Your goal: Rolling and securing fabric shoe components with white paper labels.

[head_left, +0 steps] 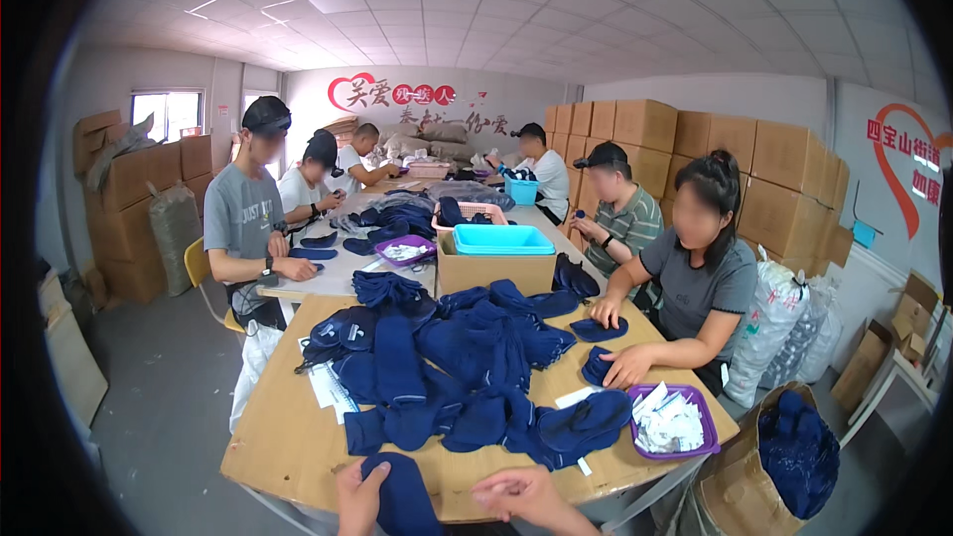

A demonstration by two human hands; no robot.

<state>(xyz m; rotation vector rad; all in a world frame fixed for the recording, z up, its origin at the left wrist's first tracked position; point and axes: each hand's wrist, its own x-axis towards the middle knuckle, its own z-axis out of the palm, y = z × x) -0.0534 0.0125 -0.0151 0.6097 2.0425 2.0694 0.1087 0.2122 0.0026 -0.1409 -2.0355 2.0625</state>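
At the near edge of the wooden table point(288, 442) my left hand point(359, 498) grips the side of a dark blue cloth piece point(405, 496) that hangs over the edge. My right hand point(518, 492) lies flat on the tabletop just right of that piece, fingers spread, holding nothing. A big heap of the same dark blue cloth pieces point(457, 367) covers the table's middle in front of both hands.
A purple tray point(672, 424) with white packets sits at the near right. A cardboard box topped by a turquoise bin point(501, 240) stands mid-table. Seated people work on both sides. A brown sack of blue pieces point(794, 452) stands on the floor at right. Cartons line the walls.
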